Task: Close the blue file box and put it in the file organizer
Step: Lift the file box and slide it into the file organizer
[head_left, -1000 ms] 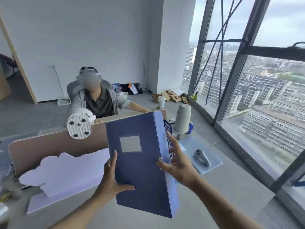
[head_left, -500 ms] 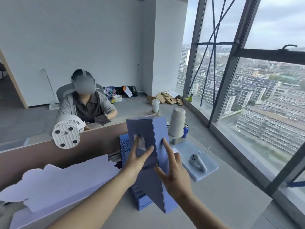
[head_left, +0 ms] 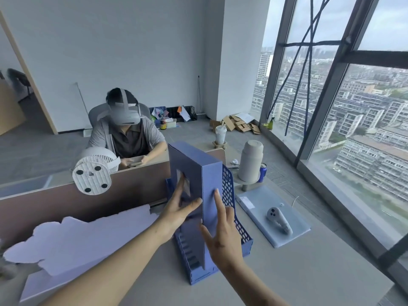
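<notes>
The blue file box [head_left: 196,171] stands upright and closed inside the blue mesh file organizer [head_left: 234,217] on the desk, its spine facing me. My left hand [head_left: 178,208] lies flat against the box's left face near the label window, thumb across the spine edge. My right hand [head_left: 223,237] is in front of the spine with fingers spread, the fingertips touching the box's right edge.
A white fan [head_left: 92,173] sits on the brown desk divider [head_left: 132,188]; a person in a headset sits behind it. At right lie a pale mat [head_left: 254,202] with a controller [head_left: 278,219], a grey flask [head_left: 250,162] and a can [head_left: 262,173]. A window runs along the right.
The box went from held in the air in both hands down into the organizer. My grip has loosened to flat, spread fingers against it.
</notes>
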Tool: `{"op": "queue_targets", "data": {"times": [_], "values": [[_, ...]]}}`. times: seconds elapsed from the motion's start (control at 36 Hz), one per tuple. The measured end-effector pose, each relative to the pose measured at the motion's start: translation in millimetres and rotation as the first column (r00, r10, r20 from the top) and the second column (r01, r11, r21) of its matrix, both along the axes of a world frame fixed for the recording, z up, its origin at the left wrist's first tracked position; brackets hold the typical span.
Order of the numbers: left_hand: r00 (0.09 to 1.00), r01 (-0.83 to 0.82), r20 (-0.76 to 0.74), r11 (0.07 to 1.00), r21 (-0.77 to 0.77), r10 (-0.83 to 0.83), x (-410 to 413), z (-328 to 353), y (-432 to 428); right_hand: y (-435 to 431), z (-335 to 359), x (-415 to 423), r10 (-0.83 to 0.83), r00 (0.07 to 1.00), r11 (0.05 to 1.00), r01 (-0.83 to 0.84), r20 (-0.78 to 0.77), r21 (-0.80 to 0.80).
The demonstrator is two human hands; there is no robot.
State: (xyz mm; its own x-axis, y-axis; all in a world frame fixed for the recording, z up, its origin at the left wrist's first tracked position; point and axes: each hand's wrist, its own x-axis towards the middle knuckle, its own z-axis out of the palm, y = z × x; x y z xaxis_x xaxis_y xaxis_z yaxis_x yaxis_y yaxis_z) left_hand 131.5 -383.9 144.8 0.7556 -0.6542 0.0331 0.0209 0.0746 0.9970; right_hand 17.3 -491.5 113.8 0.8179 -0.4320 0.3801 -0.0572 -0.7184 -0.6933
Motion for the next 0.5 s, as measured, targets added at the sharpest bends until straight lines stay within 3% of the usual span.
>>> {"op": "queue_targets", "data": {"times": [0.22, 0.36, 0.5], "values": [[0.999, 0.039, -0.008, 0.999, 0.0, -0.039, 15, -21, 1, 2, -29, 14, 0.0, 1.0, 1.0, 0.0, -0.029, 0.023], [0.997, 0.046, 0.052, 0.994, 0.099, -0.052, 15, -43, 5, 1, -51, 14, 0.019, 1.0, 0.988, -0.016, -0.024, 0.152], [0.999, 0.022, 0.029, 0.988, 0.154, -0.027, 7, -69, 11, 5, -81, 9, 0.074, 0.995, 0.984, -0.062, -0.068, 0.17]]}}
